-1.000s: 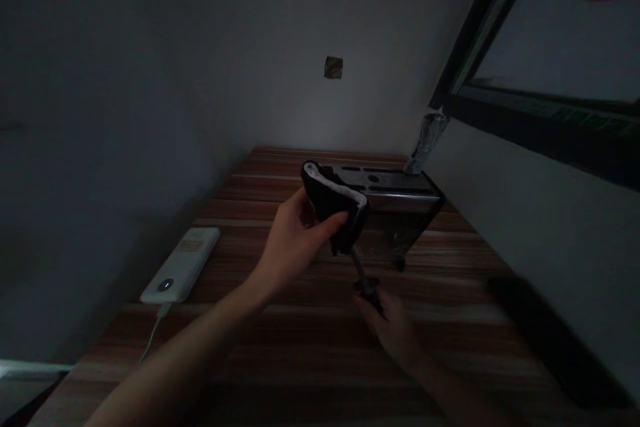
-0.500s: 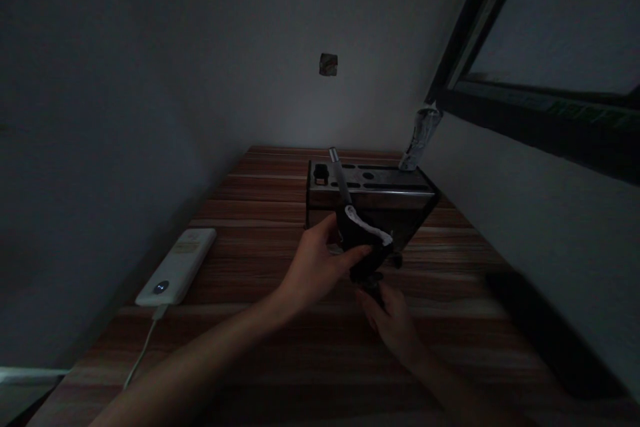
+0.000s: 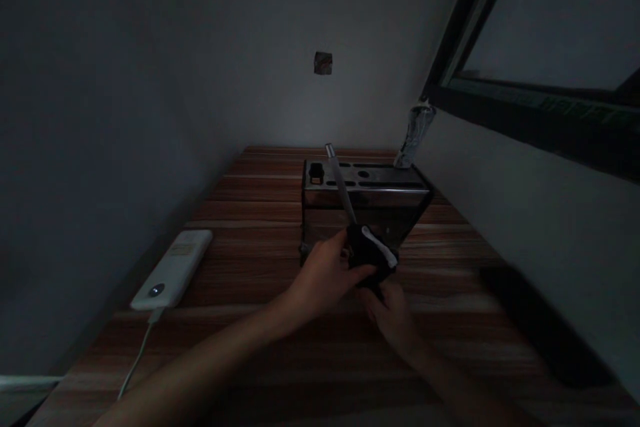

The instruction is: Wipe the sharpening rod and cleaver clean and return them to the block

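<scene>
In dim light, my left hand pinches a folded black cloth with a white edge around the base of a thin metal rod. The rod slants up and away toward a steel knife block. My right hand is closed on the rod's handle just below the cloth; the handle itself is mostly hidden. Both hands hover over the striped wooden tabletop, just in front of the block.
A white power bank with a cable lies at the left of the table. A dark long object lies along the right wall. A crumpled clear wrapper stands behind the block, under a dark picture frame.
The cloth in my left hand slid down the rod from its tip to near the handle, uncovering the shaft. My right hand kept hold of the handle.
</scene>
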Available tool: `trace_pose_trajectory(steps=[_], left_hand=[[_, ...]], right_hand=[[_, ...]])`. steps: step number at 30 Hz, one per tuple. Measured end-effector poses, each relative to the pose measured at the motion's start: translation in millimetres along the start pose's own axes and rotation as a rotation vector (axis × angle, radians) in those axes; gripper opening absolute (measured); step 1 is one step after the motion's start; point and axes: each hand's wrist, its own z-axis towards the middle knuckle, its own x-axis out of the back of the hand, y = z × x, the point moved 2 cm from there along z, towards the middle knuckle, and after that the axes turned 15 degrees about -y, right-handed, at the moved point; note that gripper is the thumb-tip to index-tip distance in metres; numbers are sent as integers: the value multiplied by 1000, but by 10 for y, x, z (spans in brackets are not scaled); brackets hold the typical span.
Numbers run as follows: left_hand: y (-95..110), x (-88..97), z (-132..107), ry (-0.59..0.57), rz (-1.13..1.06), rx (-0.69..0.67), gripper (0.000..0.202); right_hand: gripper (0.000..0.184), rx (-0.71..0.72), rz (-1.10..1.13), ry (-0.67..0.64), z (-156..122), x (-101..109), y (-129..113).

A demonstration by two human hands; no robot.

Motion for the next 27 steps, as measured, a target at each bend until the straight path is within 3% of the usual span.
trace_pose_trajectory(steps=[11, 27], left_hand=[[-33, 6, 12, 7, 52, -13, 36], [122, 178, -3, 122, -63, -91, 32]], right_hand=[[24, -62, 37, 8, 13, -9, 16], [27, 23, -101, 42, 31, 16, -116]])
